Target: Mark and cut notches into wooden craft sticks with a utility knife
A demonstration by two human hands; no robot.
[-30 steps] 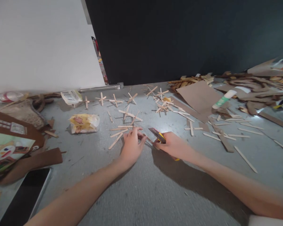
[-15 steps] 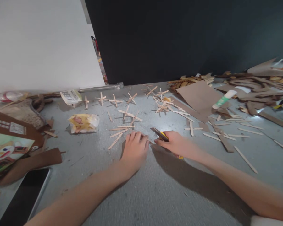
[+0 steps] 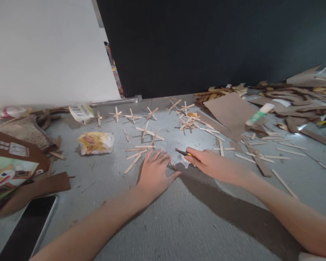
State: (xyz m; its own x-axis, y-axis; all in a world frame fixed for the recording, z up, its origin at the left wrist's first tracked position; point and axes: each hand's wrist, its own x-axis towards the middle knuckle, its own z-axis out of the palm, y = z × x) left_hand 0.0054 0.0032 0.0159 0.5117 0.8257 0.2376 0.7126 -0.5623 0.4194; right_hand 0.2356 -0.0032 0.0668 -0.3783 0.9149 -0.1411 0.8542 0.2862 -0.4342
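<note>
My right hand (image 3: 206, 161) is closed around a utility knife (image 3: 189, 154), black and yellow, with its tip pointing left just above the floor. Close beside it, my left hand (image 3: 156, 174) lies palm down, fingers spread and thumb stretched to the right. Between its index finger and thumb shows a short piece of thin wooden stick (image 3: 172, 165), partly hidden by the fingers. Several loose craft sticks (image 3: 133, 164) lie just beyond my left fingertips. Farther out, crossed craft sticks (image 3: 151, 114) stand as small star-like pieces in a loose row.
A yellow and white packet (image 3: 96, 143) and a phone (image 3: 29, 226) are at the left. On the right lie brown cardboard (image 3: 225, 112), a glue stick (image 3: 259, 114) and scattered sticks (image 3: 284, 183). A black panel (image 3: 206, 43) rises behind.
My left hand has spread its fingers and moved its thumb out to the right, exposing the short stick. My right hand has shifted slightly right and turned the knife flatter.
</note>
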